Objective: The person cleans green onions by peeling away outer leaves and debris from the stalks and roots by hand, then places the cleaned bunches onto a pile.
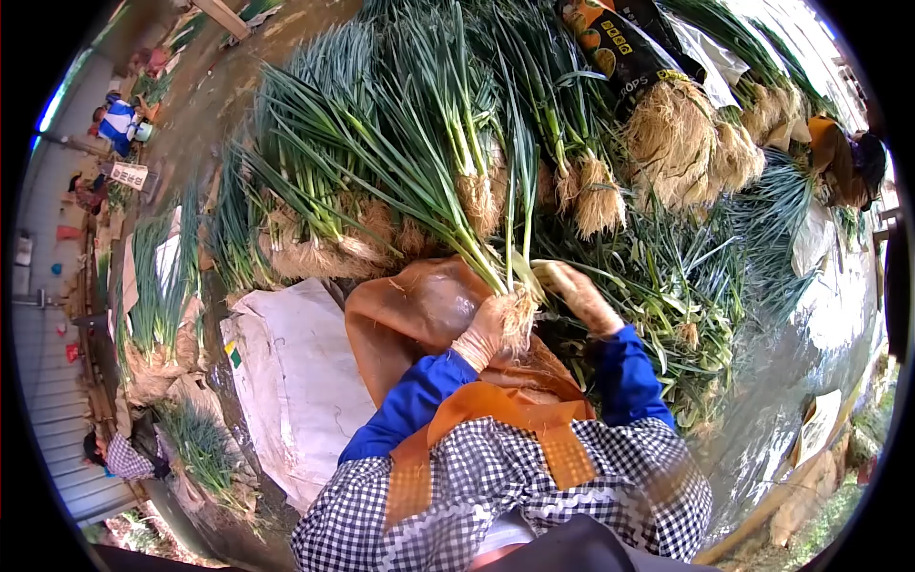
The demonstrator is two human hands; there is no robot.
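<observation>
My left hand (484,332) is closed around the root end of a few scallions (465,240), held over my lap. Their pale roots (519,324) hang beside the fingers, and the long green leaves point away from me. Right beside the white stems is my right hand (583,297), its fingers drawn together near a pale outer leaf (520,271). What lies between those fingertips is hard to make out. An orange-brown apron (405,310) covers my lap beneath the hands.
Bundled scallions (315,229) with root clumps stand in front. Loose leaves (677,315) are heaped at right, near wet ground (762,381). A white sack (295,381) lies at left. A black printed bag (624,48) rests on bundles at back right. Other people (129,453) sit far left.
</observation>
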